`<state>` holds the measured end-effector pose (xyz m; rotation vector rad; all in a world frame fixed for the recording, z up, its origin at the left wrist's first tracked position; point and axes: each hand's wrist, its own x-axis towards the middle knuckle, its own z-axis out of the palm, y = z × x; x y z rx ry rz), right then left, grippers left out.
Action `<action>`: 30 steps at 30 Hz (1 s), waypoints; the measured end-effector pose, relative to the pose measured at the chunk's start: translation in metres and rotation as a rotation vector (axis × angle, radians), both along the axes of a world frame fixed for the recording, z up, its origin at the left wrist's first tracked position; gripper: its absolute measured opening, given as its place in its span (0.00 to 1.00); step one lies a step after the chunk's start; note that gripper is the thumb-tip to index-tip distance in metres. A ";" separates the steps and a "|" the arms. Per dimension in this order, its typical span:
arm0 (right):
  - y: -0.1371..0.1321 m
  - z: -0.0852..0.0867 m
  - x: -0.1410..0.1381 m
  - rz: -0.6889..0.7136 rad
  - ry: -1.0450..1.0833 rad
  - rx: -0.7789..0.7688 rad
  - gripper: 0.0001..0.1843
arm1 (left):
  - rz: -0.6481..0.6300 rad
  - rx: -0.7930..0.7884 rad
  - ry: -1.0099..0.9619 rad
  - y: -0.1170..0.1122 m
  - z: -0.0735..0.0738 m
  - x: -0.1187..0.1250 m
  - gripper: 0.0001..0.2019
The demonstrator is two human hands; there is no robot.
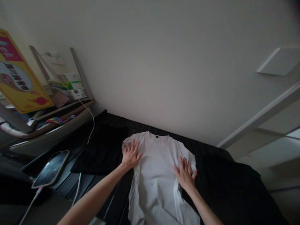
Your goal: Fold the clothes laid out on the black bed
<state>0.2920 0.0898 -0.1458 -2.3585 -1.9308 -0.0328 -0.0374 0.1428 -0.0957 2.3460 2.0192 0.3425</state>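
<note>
A white T-shirt (157,168) lies spread on a dark slatted surface, its neckline with a small black label at the far end. My left hand (130,155) rests flat on its left sleeve area, fingers spread. On the opposite sleeve area, my right hand (185,175) also lies with fingers apart. The fabric shows creases between and below the hands, and the shirt's lower end runs out of view at the bottom.
Black folded cloth (100,156) lies left of the shirt, more dark fabric (234,178) to its right. A phone (51,168) with a charging cable is at the left. Beyond it, a chair-like frame holds a yellow box (22,78). A wall (164,72) stands behind.
</note>
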 end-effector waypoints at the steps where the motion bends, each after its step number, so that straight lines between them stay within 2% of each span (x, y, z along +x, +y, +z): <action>1: -0.001 -0.003 0.009 -0.013 -0.020 0.002 0.39 | -0.021 -0.003 -0.001 0.004 0.000 -0.008 0.33; 4: -0.004 -0.011 0.038 -0.069 -0.082 -0.004 0.41 | -0.080 -0.030 0.007 0.017 0.001 -0.032 0.32; 7: -0.005 -0.013 0.058 -0.076 -0.115 -0.070 0.41 | -0.152 -0.012 0.064 0.031 0.002 -0.045 0.30; 10: -0.002 -0.010 0.063 -0.088 -0.180 -0.164 0.42 | -0.148 0.004 0.130 0.038 0.006 -0.041 0.29; 12: -0.001 -0.006 0.060 -0.109 -0.233 -0.205 0.42 | -0.108 -0.005 0.153 0.034 0.010 -0.030 0.28; 14: 0.000 0.002 0.054 -0.108 -0.269 -0.203 0.40 | -0.090 0.000 0.155 0.020 0.014 -0.014 0.26; 17: -0.005 0.020 0.041 -0.052 -0.268 -0.158 0.37 | -0.178 -0.078 0.097 -0.015 0.018 0.012 0.24; 20: -0.022 0.039 0.015 0.029 -0.203 -0.127 0.34 | -0.285 -0.224 0.028 -0.057 0.018 0.032 0.26; 22: -0.040 0.046 -0.005 0.124 -0.168 -0.094 0.33 | -0.313 -0.256 0.021 -0.081 0.019 0.036 0.30; 24: -0.063 0.045 -0.022 0.239 -0.129 -0.070 0.32 | -0.333 -0.263 0.037 -0.098 0.019 0.030 0.38; 26: -0.087 0.036 -0.028 0.299 -0.083 -0.075 0.31 | -0.361 -0.253 0.076 -0.109 0.020 0.014 0.44; 30: -0.129 0.012 -0.002 0.256 -0.132 -0.019 0.32 | -0.399 -0.169 0.186 -0.126 0.021 -0.036 0.46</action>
